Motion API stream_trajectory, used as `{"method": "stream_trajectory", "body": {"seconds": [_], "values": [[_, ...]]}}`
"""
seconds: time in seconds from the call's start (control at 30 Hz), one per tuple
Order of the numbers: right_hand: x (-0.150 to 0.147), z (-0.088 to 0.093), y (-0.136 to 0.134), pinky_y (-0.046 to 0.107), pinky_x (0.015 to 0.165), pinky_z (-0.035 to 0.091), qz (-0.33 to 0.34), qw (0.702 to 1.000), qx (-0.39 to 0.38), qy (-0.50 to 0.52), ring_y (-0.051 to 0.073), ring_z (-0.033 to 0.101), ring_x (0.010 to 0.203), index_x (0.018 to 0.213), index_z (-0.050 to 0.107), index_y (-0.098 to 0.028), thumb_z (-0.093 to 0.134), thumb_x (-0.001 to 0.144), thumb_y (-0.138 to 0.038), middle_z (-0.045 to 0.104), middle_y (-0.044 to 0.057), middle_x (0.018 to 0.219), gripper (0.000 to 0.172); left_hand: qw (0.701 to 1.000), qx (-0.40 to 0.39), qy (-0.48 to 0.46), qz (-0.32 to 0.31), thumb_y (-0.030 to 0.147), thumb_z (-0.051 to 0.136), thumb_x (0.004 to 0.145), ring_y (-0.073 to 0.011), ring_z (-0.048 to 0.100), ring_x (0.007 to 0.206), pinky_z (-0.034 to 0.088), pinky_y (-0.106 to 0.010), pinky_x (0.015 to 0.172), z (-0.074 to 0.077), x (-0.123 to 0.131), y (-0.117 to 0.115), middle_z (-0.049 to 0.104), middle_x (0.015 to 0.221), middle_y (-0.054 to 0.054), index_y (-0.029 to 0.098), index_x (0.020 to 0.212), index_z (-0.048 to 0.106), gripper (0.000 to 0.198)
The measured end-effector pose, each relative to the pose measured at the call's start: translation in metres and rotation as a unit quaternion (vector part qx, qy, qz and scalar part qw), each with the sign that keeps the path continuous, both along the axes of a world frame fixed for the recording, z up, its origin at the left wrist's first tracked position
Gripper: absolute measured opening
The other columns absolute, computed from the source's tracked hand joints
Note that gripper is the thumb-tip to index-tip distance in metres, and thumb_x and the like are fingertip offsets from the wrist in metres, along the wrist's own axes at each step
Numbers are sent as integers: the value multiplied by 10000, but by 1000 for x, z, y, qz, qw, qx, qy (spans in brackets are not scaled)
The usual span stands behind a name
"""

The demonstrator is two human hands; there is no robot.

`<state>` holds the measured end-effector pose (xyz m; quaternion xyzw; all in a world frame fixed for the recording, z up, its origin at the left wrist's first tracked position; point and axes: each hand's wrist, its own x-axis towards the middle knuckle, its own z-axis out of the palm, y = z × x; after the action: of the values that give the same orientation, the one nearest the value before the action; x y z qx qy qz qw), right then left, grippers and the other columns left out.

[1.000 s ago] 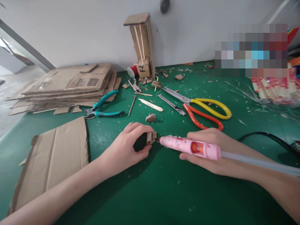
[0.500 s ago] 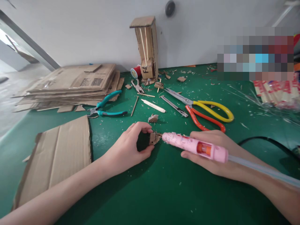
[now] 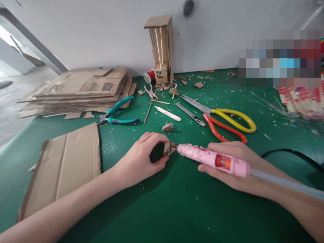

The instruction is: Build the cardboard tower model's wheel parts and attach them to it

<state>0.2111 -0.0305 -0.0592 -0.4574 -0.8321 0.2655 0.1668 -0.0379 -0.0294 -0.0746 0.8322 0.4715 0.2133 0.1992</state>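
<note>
Between the thumb and fingers of my left hand [image 3: 144, 157] is a small cardboard piece [image 3: 168, 149], held just over the green table. My right hand [image 3: 233, 165] is wrapped round a pink hot glue gun [image 3: 202, 157], with a clear glue stick [image 3: 283, 184] running out of its back end. The gun's nozzle points left and meets the right side of the cardboard piece, though exact contact is hard to make out. Just beyond my left fingertips lies another small cardboard bit [image 3: 167, 127].
Scissors [image 3: 222, 119], a utility knife [image 3: 191, 114], a white pen [image 3: 168, 113] and teal-handled cutters [image 3: 117, 114] lie beyond my hands. A cardboard tower [image 3: 162, 50] stands against the wall. Stacked cardboard [image 3: 81, 86] and a loose sheet [image 3: 65, 165] are left; a black cord [image 3: 293, 152] is right.
The whole view has shifted slightly, so everything sits a little further right. Both hands keep the same grip, the glue gun's nozzle still at the cardboard piece.
</note>
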Motion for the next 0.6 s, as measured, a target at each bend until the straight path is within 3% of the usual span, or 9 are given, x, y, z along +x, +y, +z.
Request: {"method": "stream_trajectory", "body": {"seconds": [0.43,0.6], "values": [[2,-3,-2,211,424,303,-18,1000,-2,-14,74,421,458,596,382,-205,559,810,-459,431,-53,526,376,1000,11,-13,-23,166,579,778,-159,532,985,434,-304,874,-1,0,0,596,1049,-8,223,1082,495,321],[0,0,-2,210,421,298,6,1000,2,-7,68,413,447,596,388,-202,572,814,-423,422,-56,518,361,1000,12,-14,-24,172,570,778,-177,532,985,440,-327,866,-1,-1,1,599,1053,-21,220,1082,505,315]]}}
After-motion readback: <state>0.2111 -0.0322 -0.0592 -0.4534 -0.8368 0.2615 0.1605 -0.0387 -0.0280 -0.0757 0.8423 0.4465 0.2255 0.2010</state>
